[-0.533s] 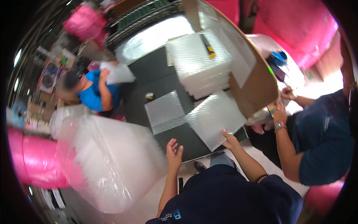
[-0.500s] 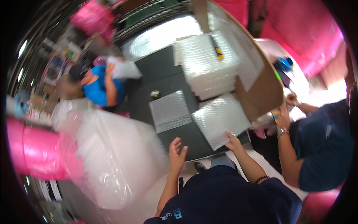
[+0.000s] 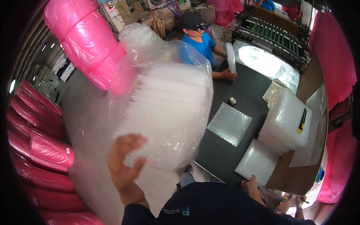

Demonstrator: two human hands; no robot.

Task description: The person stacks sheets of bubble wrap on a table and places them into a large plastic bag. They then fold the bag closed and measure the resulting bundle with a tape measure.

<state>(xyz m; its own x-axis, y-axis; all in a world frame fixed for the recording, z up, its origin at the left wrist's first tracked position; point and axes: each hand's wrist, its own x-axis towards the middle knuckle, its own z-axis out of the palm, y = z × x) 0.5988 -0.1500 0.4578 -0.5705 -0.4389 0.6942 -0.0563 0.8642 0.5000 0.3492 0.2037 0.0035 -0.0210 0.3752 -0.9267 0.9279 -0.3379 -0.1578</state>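
Pink rolls [image 3: 45, 150] are stacked at my far left, and a bigger pink bundle [image 3: 88, 41] stands above them. My left hand [image 3: 122, 163] is raised with the grip released, fingers spread, right at the lower edge of a big clear bag [image 3: 168, 108] stuffed with folded bubble wrap; I cannot tell whether my fingertips touch the plastic. The bag stands off the left edge of the dark surface [image 3: 225, 153]. One bubble-wrap sheet [image 3: 229, 123] lies flat in the middle of the surface. A second sheet [image 3: 257, 162] lies at the near edge, and my right hand [image 3: 250, 183] rests on its near corner, grip loose, clenching nothing. A pile of sheets [image 3: 287, 120] sits toward the right edge with a cutter [image 3: 302, 120] on top. A co-worker in a blue shirt [image 3: 204, 45] stands at the far edge.
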